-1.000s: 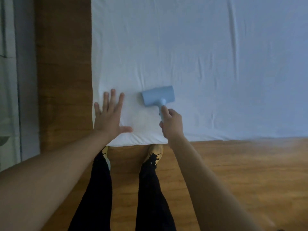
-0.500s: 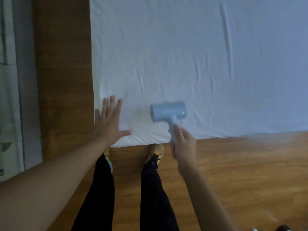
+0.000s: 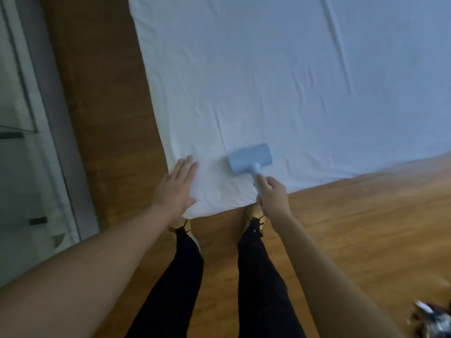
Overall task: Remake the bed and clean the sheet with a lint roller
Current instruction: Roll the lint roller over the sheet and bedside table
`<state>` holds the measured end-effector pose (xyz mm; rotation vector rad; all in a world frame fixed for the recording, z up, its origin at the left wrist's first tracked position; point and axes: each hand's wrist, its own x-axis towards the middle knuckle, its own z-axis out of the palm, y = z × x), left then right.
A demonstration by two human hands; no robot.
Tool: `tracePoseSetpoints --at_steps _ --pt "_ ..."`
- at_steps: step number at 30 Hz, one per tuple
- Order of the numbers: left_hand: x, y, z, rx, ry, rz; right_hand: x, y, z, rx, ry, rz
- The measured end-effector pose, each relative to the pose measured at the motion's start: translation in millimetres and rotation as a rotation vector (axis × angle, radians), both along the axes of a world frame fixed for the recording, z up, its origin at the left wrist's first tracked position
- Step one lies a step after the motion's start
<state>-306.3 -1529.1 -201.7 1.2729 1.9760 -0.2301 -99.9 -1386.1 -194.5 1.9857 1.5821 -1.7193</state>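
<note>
Your bed (image 3: 170,113) carries a white sheet (image 3: 280,81), creased and stretched flat, filling the view from 11 to 3 o'clock. On it lie the blue roller (image 3: 249,158) near its 6 o'clock corner and your flat left hand (image 3: 174,190) beside it.

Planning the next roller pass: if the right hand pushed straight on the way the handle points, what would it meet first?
Nothing but sheet: past the right hand and roller lie only wrinkles, as far as the view shows.

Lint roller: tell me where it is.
The lint roller lies on the white sheet near its front-left corner, gripped by the right hand, beside the left hand.
</note>
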Motion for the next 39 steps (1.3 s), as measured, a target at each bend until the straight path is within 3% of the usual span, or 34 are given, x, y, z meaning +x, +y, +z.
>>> tracePoseSetpoints --at_steps 4,9,13,22,27,34,39 --pt "-56.8 20.8 22.4 -0.061 0.026 -0.307 70.7 -52.8 29.3 -0.03 -0.009 -0.146" --pt "-103.4 94.6 34.1 -0.061 0.186 -0.441 85.6 -68.0 63.0 -0.077 0.015 -0.523" --pt "-115.7 166.9 30.8 -0.105 0.297 -0.595 49.9 -5.8 62.6 -0.055 0.084 -0.874" --pt "-93.3 245.3 -0.8 -0.159 0.258 -0.877 -1.6 163.9 24.2 0.007 0.24 -1.571" --pt "-89.3 243.2 -27.9 -0.157 0.251 -0.913 -21.2 126.1 12.2 -0.038 0.085 -1.523" --pt "-110.6 250.7 -28.6 -0.125 0.149 -1.013 -141.6 -60.3 25.0 -0.177 -0.07 -1.632" --pt "-109.1 247.5 -29.0 -0.095 0.171 -1.015 -200.5 -150.4 47.8 -0.308 -0.139 -1.576"
